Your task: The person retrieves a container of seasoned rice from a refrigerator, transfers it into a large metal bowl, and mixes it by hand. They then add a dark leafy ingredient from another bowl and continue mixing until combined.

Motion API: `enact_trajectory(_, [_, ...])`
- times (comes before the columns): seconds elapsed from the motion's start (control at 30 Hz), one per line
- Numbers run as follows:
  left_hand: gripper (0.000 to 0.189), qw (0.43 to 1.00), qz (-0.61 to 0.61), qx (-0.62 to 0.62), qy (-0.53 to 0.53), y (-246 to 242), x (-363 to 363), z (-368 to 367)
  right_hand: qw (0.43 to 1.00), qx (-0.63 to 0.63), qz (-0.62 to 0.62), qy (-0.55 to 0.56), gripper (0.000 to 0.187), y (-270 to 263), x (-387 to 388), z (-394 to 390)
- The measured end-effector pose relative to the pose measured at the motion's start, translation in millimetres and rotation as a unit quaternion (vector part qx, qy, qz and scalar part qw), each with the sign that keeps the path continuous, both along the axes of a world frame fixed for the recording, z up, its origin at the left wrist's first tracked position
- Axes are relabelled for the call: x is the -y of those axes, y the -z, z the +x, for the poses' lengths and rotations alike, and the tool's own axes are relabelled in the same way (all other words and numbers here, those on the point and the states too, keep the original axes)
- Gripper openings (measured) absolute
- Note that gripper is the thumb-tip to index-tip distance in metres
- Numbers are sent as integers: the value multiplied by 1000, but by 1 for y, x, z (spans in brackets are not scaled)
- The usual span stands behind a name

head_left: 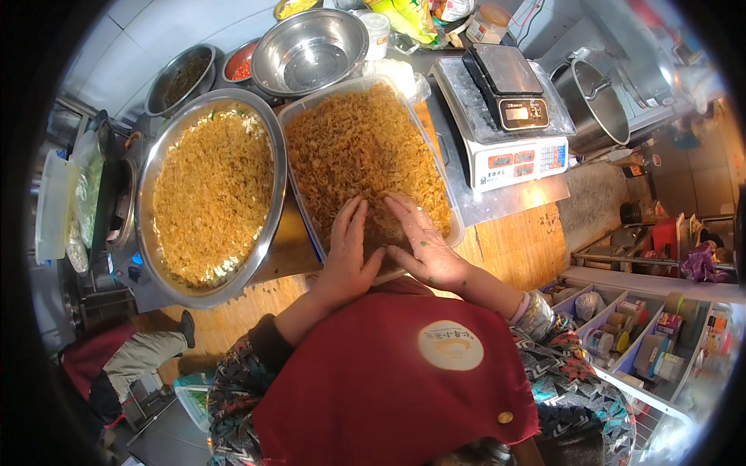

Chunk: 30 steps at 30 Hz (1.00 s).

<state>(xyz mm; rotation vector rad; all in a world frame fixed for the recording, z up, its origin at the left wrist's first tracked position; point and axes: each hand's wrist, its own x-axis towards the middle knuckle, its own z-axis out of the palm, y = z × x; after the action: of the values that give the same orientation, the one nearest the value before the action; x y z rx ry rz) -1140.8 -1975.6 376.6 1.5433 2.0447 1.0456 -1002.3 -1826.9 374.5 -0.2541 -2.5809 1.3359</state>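
My left hand [349, 250] and my right hand [422, 244] lie palms down on brown seasoned rice [361, 140] at the near end of a rectangular clear plastic tub [457, 230]. Their thumbs come close together, and neither hand visibly holds anything. Small green bits stick to the back of my right hand. To the left of the tub stands a large oval-looking steel basin [278, 175], holding lighter yellow-brown rice [213, 195] with white grains round its rim.
Behind stand an empty steel bowl [309, 52], a bowl of chopped red pieces [240, 70] and a bowl of dark food [189, 78]. Two digital scales [516, 160] are stacked at right, beside a steel pot [600, 102]. A person's leg [145, 352] shows at lower left.
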Motion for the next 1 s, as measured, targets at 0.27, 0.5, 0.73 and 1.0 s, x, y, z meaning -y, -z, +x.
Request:
enact_trajectory(0.27, [94,983,-108,-135,54,-29,24,-21,960,227,161,27,86,-28,-36,34])
enact_trajectory(0.5, [98,973,-196,-120,23,-17,22,-16,975,191,116,12,99,-8,-30,21])
enact_trajectory(0.73, [95,990,-105,-93,-7,11,6,-5,986,152,22,59,108,7,6,-10])
enact_trajectory(1.0, [97,988,-100,-14,-115,-20,-38,-25,986,134,37,91,98,-16,-25,-77])
